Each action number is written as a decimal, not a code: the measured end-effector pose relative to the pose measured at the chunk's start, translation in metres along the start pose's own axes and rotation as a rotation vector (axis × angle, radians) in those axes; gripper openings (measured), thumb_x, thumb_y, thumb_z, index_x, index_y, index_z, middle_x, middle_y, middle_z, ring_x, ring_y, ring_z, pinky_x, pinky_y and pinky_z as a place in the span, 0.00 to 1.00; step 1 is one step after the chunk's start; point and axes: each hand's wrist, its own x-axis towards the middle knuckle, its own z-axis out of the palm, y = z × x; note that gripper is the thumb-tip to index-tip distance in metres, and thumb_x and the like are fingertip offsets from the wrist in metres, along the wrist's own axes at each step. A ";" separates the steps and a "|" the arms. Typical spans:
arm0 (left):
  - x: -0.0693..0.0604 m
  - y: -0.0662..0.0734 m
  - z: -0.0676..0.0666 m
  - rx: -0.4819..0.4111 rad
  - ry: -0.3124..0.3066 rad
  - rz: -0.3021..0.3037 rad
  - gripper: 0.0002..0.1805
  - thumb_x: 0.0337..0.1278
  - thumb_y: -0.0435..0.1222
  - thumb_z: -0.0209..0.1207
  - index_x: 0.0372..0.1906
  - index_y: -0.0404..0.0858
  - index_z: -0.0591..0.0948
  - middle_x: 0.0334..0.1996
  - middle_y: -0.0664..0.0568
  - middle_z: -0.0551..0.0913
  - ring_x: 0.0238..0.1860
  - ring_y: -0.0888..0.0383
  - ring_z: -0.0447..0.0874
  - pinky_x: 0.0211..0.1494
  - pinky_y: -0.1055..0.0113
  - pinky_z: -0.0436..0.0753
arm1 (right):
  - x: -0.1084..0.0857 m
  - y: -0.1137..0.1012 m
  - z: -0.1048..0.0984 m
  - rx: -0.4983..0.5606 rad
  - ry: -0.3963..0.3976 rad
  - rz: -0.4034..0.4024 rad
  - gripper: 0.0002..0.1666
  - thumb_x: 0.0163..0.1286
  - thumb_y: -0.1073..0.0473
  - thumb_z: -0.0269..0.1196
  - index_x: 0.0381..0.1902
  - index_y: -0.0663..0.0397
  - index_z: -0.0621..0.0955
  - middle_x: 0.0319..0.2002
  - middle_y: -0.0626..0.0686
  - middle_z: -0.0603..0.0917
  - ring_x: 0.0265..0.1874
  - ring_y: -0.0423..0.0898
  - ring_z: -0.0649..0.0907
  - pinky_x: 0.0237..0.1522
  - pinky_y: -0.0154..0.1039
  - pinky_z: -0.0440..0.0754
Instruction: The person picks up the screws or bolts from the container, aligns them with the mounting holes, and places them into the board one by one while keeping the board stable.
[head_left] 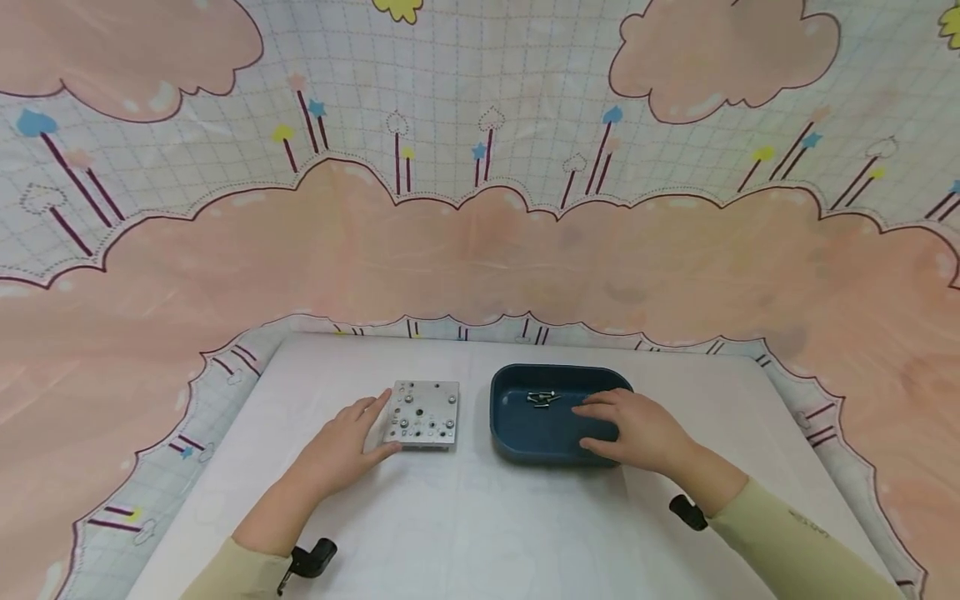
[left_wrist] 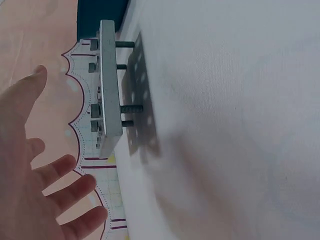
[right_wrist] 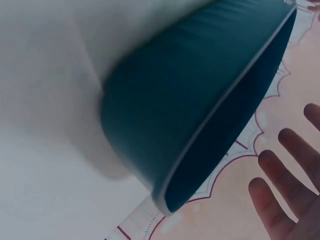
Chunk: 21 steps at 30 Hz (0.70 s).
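A square metal plate (head_left: 431, 412) with bolts and holes lies on the white table; in the left wrist view the plate (left_wrist: 109, 85) stands on bolt shanks above the surface. My left hand (head_left: 341, 446) is at its left side, fingers relaxed and spread; whether they touch it is unclear. In the left wrist view the hand (left_wrist: 45, 165) holds nothing. My right hand (head_left: 641, 429) hovers over the right part of a dark blue tray (head_left: 525, 454), fingers extended. Several screws (head_left: 543, 398) lie in the tray. The right wrist view has the hand (right_wrist: 287, 190) beside the tray rim (right_wrist: 220, 105).
The white table (head_left: 465, 533) has its back edge beyond the plate and tray. A patterned cloth (head_left: 480, 258) hangs behind and around the table. Black devices are strapped at the left wrist (head_left: 313, 558) and right wrist (head_left: 687, 512).
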 end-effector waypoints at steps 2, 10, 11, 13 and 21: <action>0.002 -0.003 0.000 -0.034 -0.036 -0.025 0.50 0.62 0.62 0.58 0.80 0.43 0.52 0.70 0.35 0.64 0.68 0.34 0.64 0.64 0.39 0.66 | 0.006 0.001 -0.001 0.019 -0.022 0.005 0.26 0.62 0.42 0.70 0.56 0.44 0.85 0.53 0.50 0.83 0.53 0.51 0.81 0.52 0.50 0.79; 0.011 -0.008 0.000 -0.169 -0.186 -0.121 0.52 0.62 0.60 0.59 0.80 0.40 0.48 0.66 0.38 0.69 0.62 0.40 0.72 0.61 0.41 0.70 | 0.035 0.007 -0.004 0.039 -0.102 -0.040 0.20 0.62 0.47 0.71 0.51 0.44 0.87 0.48 0.46 0.84 0.50 0.48 0.82 0.51 0.49 0.79; 0.012 -0.009 0.000 -0.184 -0.202 -0.134 0.53 0.61 0.60 0.60 0.80 0.41 0.48 0.65 0.39 0.70 0.58 0.43 0.75 0.59 0.42 0.72 | 0.040 0.008 -0.004 0.040 -0.114 -0.044 0.19 0.62 0.47 0.71 0.50 0.43 0.88 0.46 0.45 0.84 0.49 0.47 0.82 0.50 0.48 0.79; 0.014 -0.010 -0.001 -0.215 -0.229 -0.155 0.53 0.61 0.59 0.60 0.80 0.40 0.48 0.63 0.40 0.71 0.52 0.47 0.77 0.57 0.44 0.74 | 0.049 0.010 -0.004 0.045 -0.149 -0.043 0.17 0.62 0.49 0.71 0.49 0.43 0.88 0.45 0.43 0.84 0.46 0.46 0.83 0.49 0.46 0.80; 0.023 -0.021 0.004 -0.276 -0.290 -0.173 0.52 0.61 0.59 0.61 0.80 0.40 0.49 0.53 0.45 0.75 0.42 0.53 0.73 0.50 0.51 0.74 | 0.083 0.016 -0.001 0.154 -0.310 0.026 0.11 0.64 0.57 0.71 0.44 0.50 0.89 0.40 0.44 0.86 0.37 0.41 0.82 0.45 0.42 0.80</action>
